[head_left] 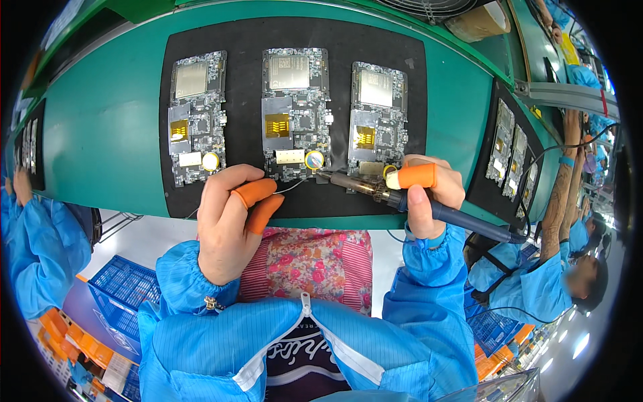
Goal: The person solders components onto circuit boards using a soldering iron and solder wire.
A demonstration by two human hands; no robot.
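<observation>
My right hand (429, 191) is closed round a soldering iron (462, 221), with an orange finger cot on one finger. The iron's tip points left and meets the lower edge of the middle circuit board (295, 107), just below a round coin cell (314, 159). From the left, my left hand (231, 214), wearing two orange finger cots, pinches a thin solder wire (291, 187) whose end reaches close to the tip. Another circuit board (197, 114) lies left of the middle one. A third circuit board (378, 114) lies to the right, its lower end partly behind my right hand.
All three boards rest on a black mat (244, 40) over a green work surface (107, 114). Farther right, another mat carries several boards (512, 154). People in blue work at both sides. Blue crates (124, 295) stand below the table; the iron's cable runs off right.
</observation>
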